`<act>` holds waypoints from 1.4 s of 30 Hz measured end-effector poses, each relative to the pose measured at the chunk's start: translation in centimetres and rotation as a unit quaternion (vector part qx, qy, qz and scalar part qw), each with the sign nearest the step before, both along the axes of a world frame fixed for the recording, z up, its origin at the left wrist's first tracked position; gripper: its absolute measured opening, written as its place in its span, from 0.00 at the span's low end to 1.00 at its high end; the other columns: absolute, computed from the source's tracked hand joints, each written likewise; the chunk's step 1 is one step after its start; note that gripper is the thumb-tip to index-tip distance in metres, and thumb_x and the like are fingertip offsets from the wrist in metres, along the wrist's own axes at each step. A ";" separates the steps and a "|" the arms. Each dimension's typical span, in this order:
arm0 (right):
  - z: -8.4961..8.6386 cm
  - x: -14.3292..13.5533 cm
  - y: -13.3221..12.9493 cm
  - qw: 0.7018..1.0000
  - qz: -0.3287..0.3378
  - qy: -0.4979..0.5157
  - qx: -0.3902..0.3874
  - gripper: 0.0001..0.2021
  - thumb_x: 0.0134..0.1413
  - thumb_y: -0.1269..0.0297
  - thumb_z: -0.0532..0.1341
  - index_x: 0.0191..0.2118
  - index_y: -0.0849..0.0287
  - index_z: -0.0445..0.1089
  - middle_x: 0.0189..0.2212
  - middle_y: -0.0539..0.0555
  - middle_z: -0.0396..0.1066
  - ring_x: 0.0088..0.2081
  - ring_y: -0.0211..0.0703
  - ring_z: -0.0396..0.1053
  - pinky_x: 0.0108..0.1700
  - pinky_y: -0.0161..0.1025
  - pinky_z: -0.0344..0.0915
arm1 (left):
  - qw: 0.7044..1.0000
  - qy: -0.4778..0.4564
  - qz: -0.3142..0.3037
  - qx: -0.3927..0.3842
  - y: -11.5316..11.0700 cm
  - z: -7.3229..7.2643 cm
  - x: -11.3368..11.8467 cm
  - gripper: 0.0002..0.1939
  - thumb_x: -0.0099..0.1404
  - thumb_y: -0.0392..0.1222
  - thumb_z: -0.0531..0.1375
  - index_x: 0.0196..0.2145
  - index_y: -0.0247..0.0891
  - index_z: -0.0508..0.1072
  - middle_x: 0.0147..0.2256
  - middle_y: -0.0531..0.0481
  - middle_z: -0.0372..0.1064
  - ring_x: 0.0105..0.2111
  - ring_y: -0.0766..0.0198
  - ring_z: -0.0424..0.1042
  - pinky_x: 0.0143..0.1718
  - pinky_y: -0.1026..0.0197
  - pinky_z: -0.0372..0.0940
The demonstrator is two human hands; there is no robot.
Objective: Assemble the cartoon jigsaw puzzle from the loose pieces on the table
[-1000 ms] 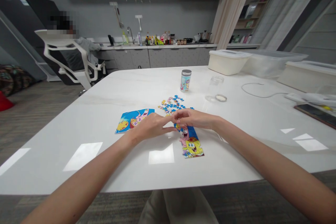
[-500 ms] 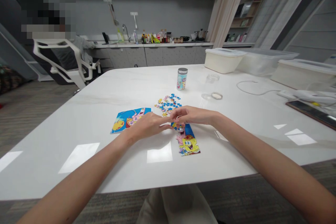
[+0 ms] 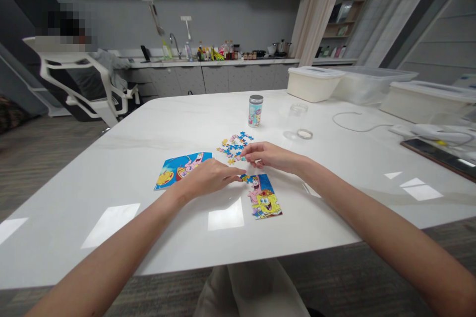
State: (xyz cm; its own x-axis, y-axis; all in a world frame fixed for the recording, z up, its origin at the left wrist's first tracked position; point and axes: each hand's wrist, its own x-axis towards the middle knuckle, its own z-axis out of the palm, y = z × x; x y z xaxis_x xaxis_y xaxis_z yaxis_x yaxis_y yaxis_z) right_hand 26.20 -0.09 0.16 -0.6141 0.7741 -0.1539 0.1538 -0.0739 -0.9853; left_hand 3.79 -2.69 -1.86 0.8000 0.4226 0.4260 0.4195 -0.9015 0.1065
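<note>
On the white table (image 3: 148, 218) lies a partly assembled cartoon puzzle strip (image 3: 264, 199). My left hand (image 3: 210, 179) rests flat beside it, its fingertips touching the strip's upper left corner. My right hand (image 3: 269, 155) reaches over the strip's top end, its curled fingertips at the near edge of a small pile of loose puzzle pieces (image 3: 233, 142). Whether a piece is pinched between those fingers is too small to tell. A printed cartoon picture card (image 3: 182, 169) lies flat left of my left hand.
Behind the pile stands a small lidded tin (image 3: 255, 110); a clear jar (image 3: 298, 113) and its lid (image 3: 305, 133) are to its right. Plastic bins (image 3: 314, 84) line the far right edge, with a cable (image 3: 349, 121) and a dark tablet (image 3: 439, 154). A white chair (image 3: 82, 84) stands far left.
My right hand has lifted off the top of the puzzle strip and moved back to the loose pieces. My left hand stays at the strip's corner. The view shifted slightly.
</note>
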 end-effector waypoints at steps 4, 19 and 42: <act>0.2 0.0 0.1 0.997 -0.072 0.007 -0.011 0.03 0.51 0.70 0.62 0.34 0.59 0.71 0.25 0.49 0.61 0.26 0.33 0.59 0.23 0.32 0.54 | 0.998 0.056 -0.011 -0.041 -0.2 0.1 0.0 0.14 0.67 0.36 0.52 0.45 0.42 0.76 0.27 0.50 0.78 0.19 0.71 0.69 0.21 0.66 0.56; -0.2 0.0 0.1 1.000 -0.023 0.009 -0.014 0.04 0.53 0.69 0.61 0.36 0.59 0.70 0.25 0.48 0.62 0.26 0.32 0.60 0.25 0.31 0.55 | 0.982 0.165 0.047 -0.075 -0.8 1.1 0.4 0.13 0.67 0.44 0.53 0.43 0.42 0.76 0.19 0.52 0.69 0.19 0.68 0.62 0.22 0.65 0.52; 0.2 -0.1 -0.4 0.999 0.047 0.010 0.002 0.05 0.56 0.65 0.60 0.37 0.59 0.71 0.27 0.49 0.64 0.28 0.33 0.63 0.27 0.32 0.58 | 0.974 0.204 0.087 -0.053 -0.4 1.0 0.3 0.15 0.67 0.49 0.51 0.41 0.39 0.72 0.18 0.54 0.64 0.18 0.68 0.59 0.23 0.63 0.49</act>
